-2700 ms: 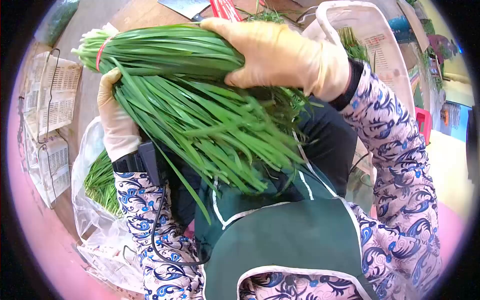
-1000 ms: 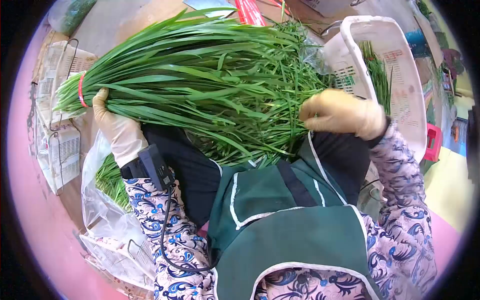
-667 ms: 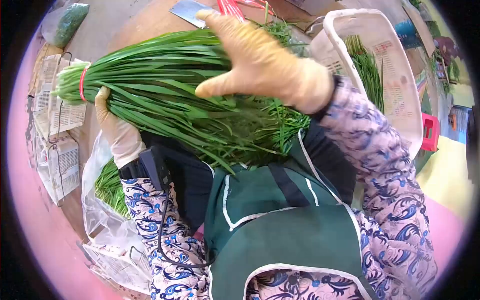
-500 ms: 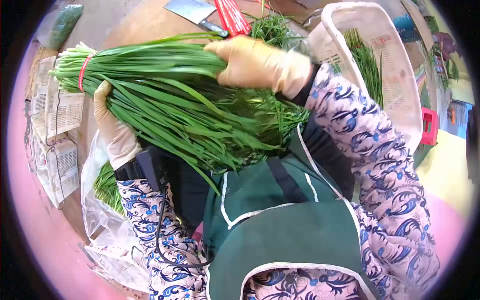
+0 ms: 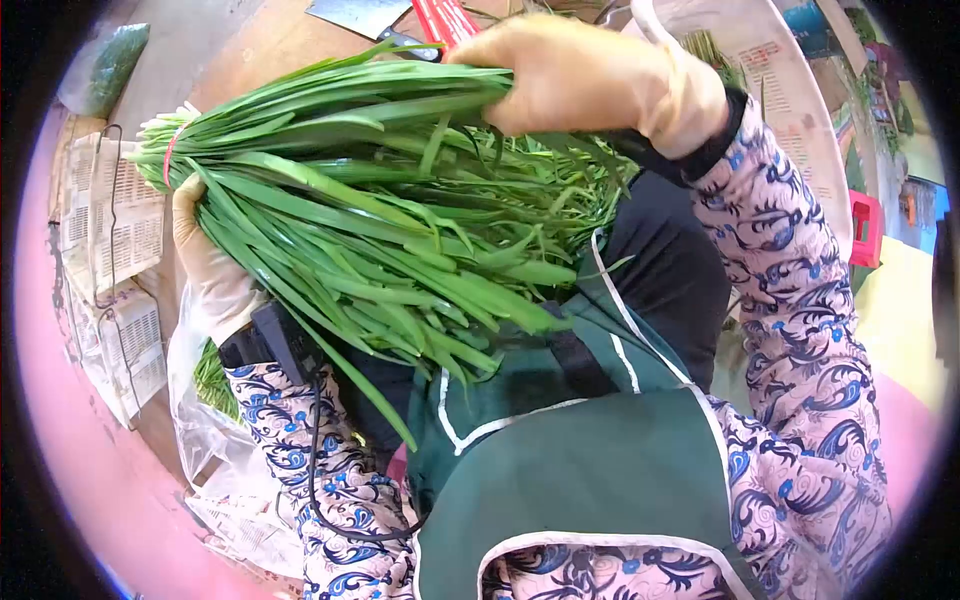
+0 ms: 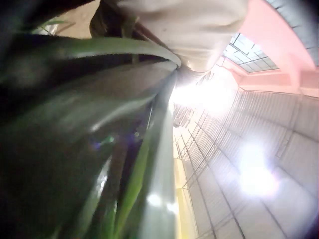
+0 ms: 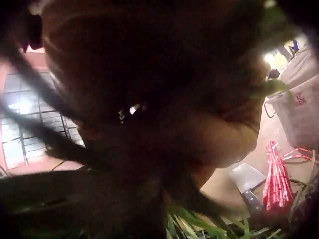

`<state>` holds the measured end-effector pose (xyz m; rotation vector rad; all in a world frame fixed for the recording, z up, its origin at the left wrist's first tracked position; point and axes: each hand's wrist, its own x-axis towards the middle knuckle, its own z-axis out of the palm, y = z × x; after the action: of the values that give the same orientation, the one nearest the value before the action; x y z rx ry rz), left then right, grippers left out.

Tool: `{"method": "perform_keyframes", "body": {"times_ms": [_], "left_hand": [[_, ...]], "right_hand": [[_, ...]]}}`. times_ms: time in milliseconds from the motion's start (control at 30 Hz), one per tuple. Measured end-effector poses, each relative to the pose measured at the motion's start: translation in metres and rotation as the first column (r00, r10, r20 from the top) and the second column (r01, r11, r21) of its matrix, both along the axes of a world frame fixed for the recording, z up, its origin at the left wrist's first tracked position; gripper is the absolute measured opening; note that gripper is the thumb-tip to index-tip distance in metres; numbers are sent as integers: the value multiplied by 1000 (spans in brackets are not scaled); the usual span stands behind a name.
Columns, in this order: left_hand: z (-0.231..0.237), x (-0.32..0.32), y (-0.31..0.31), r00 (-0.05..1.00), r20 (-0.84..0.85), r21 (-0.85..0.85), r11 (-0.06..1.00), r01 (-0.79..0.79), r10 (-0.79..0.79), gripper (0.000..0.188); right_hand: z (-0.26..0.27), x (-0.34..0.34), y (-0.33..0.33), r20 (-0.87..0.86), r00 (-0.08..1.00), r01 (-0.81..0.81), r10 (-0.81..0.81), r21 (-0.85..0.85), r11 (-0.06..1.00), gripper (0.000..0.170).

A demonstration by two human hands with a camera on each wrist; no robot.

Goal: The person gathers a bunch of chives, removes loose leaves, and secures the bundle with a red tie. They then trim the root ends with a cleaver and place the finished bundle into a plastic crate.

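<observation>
A large bunch of long green leaves (image 5: pixel 330 190), bound near its pale cut ends by a red band (image 5: pixel 172 155), spans the head view. My gloved left hand (image 5: pixel 210 255) grips it from below, just beside the band, the thumb showing against the leaves. My gloved right hand (image 5: pixel 600 80) holds the upper leaves near their tips between thumb and fingers. Dark leaves (image 6: pixel 65 149) fill much of the left wrist view beside the pale glove (image 6: pixel 194 30). The right wrist view shows the shadowed right glove (image 7: pixel 219 139), its fingertips hidden.
A cleaver (image 5: pixel 365 15) and red-and-white ties (image 5: pixel 445 25) lie beyond the bunch. A pale basket (image 5: pixel 790 90) with greens stands at the right, a red stool (image 5: pixel 866 230) beside it. Loose greens lie under the bunch; a plastic bag (image 5: pixel 215 450) and crates (image 5: pixel 110 220) are at the left.
The right hand came from the right onto the upper leaves and has since moved further right with them, fanning the bunch. The left hand keeps its grip near the band.
</observation>
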<state>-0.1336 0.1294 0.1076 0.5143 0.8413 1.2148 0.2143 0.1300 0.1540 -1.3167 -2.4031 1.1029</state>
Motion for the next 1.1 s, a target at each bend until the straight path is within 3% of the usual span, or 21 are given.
{"method": "perform_keyframes", "body": {"times_ms": [33,67,100,167,267,333,367,467,533,600,733,767,800,867,933,1033,1100], "left_hand": [[-1,-4,0,1000,-24,-7,1000,-11,11,31],[-10,-11,8,979,-160,-10,992,-128,125,42],[-13,-14,9,977,-162,4,990,-142,141,42],[-14,-17,10,979,-133,2,988,-153,152,42],[-10,-11,8,989,-77,-19,991,-130,128,40],[-1,0,1,993,-63,-8,995,-103,102,34],[0,1,1,995,-65,1,997,-75,75,35],[-9,-1,6,993,-50,-4,994,-112,111,37],[-11,-2,8,990,-105,56,994,-93,98,38],[-11,3,8,974,-175,79,988,-129,141,38],[-6,21,7,956,-225,126,978,-164,189,38],[-6,23,5,941,-263,136,973,-185,215,38],[-5,21,5,954,-235,112,980,-162,185,38],[-5,21,3,979,-166,67,991,-112,122,38],[-5,21,4,984,-144,70,993,-93,102,35],[-3,22,2,995,-80,132,990,-53,64,36],[3,33,-7,996,-69,107,993,-57,65,48]], "right_hand": [[-13,8,-8,-27,999,20,-17,98,995,39],[-21,16,-15,-58,998,42,-31,194,980,39],[-15,20,-20,9,990,137,-138,37,990,41],[0,31,-32,197,933,346,-302,-254,903,44],[-26,77,-40,215,954,173,-208,173,970,48],[-15,92,-45,181,982,-26,-61,443,896,50],[9,97,-49,243,967,1,-80,310,951,48],[71,70,-49,-254,955,186,-156,101,977,46],[79,45,-39,-394,910,211,-131,166,963,56],[64,8,-20,-467,883,208,-44,306,929,66],[-4,-80,21,-533,833,257,148,610,749,87],[-23,-98,25,-549,827,266,121,573,775,93],[-30,-102,23,-371,923,210,-104,260,942,111],[-40,-106,20,-288,944,152,-164,-62,986,99],[-41,-93,24,-267,960,19,-90,-257,966,79],[-31,-89,25,-306,952,-42,-3,-138,990,58],[-22,-91,22,-190,982,-11,18,37,999,52]]}}
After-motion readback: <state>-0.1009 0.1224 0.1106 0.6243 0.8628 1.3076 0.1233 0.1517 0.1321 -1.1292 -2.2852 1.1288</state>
